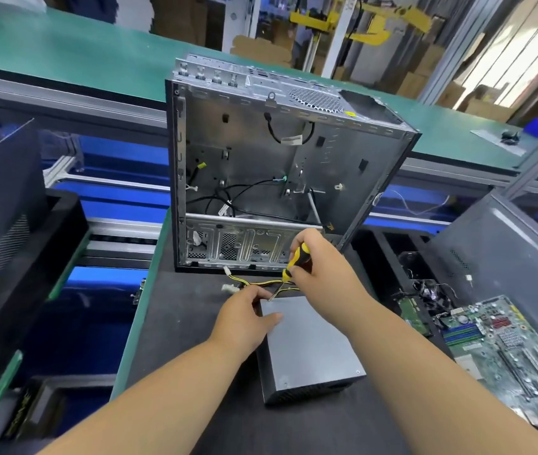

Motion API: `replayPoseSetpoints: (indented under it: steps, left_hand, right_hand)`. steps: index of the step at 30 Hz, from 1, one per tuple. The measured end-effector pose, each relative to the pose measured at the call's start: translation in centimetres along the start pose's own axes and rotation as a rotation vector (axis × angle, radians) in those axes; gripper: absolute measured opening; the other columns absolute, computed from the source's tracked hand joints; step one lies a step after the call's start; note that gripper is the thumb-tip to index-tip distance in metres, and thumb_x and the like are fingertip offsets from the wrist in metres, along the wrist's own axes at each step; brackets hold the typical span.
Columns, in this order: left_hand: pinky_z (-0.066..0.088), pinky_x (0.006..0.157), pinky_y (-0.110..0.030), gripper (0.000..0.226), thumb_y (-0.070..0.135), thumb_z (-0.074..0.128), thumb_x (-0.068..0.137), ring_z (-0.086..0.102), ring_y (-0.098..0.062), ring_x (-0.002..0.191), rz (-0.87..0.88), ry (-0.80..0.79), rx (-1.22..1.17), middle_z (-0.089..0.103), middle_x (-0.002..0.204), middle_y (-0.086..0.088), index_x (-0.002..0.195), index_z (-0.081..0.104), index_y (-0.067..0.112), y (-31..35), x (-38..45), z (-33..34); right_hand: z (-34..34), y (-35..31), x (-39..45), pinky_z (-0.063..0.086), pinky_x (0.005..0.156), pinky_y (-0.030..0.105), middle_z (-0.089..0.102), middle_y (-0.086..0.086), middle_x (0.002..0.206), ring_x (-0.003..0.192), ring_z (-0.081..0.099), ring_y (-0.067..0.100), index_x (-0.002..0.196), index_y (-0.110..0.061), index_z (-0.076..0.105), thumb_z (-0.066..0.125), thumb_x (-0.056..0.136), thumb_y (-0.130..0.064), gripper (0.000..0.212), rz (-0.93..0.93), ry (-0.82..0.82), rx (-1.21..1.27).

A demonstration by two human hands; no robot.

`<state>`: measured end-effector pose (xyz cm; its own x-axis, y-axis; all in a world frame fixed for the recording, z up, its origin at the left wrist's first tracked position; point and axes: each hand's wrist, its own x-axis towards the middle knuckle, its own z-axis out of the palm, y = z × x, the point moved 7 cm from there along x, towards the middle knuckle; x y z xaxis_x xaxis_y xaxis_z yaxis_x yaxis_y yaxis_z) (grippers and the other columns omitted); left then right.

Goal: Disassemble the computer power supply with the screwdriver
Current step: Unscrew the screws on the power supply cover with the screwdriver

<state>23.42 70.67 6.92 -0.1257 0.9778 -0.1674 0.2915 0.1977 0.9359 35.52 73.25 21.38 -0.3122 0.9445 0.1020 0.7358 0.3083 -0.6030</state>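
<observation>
Your left hand [244, 318] covers the far left corner of the power supply [307, 348], and your right hand [318, 257] hides most of the screwdriver [294, 262] handle, so you can't tell whether the tip sits in a screw there. The cable bundle [261, 284] runs behind both hands, so where it enters the casing is out of sight, and the 2 small marks near the casing's near edge are too small to call screws. The motherboard [504, 353] at right is cut off by the frame edge and partly under a dark side panel [507, 257].
</observation>
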Motion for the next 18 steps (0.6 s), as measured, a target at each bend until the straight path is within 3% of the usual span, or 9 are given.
replayPoseSetpoints:
  steps: [2,7,12,18]
  left_hand:
    - [0.057,0.08,-0.031,0.031,0.023,0.083,0.076,0.066,-0.014,0.09,-0.029,-0.002,-0.03,0.068,0.097,0.004,0.099,0.063,0.029,-0.1,0.1,0.0]
    - [0.053,0.065,-0.018,0.032,0.019,0.085,0.074,0.067,-0.012,0.084,-0.082,0.024,-0.081,0.069,0.093,0.004,0.095,0.063,0.03,-0.1,-0.1,0.2]
    - [0.059,0.073,-0.03,0.028,0.009,0.081,0.076,0.071,-0.021,0.089,-0.14,0.088,-0.119,0.07,0.094,-0.002,0.093,0.064,0.023,0.1,-0.5,0.4]
    - [0.049,0.059,-0.022,0.025,0.005,0.066,0.083,0.064,-0.018,0.077,-0.235,0.222,-0.108,0.068,0.094,-0.004,0.097,0.06,0.024,0.8,-1.5,1.3]
  right_hand:
    - [0.0,0.2,0.4,0.057,0.069,0.043,0.059,-0.003,0.092,0.081,0.062,0.019,0.095,-0.035,0.043,0.056,0.091,-0.011,0.027,-0.013,-0.018,0.009]
    - [-0.1,0.4,1.0,0.051,0.062,0.037,0.056,-0.006,0.085,0.075,0.057,0.017,0.091,-0.037,0.041,0.055,0.089,-0.01,0.03,-0.091,-0.068,0.028]
    - [-0.1,0.7,1.0,0.053,0.067,0.041,0.057,-0.007,0.087,0.079,0.059,0.02,0.089,-0.038,0.042,0.054,0.089,-0.009,0.031,-0.169,-0.164,0.068]
    - [-0.2,0.8,1.5,0.052,0.073,0.045,0.056,-0.002,0.092,0.083,0.056,0.024,0.094,-0.032,0.044,0.052,0.09,-0.007,0.027,-0.302,-0.317,0.099]
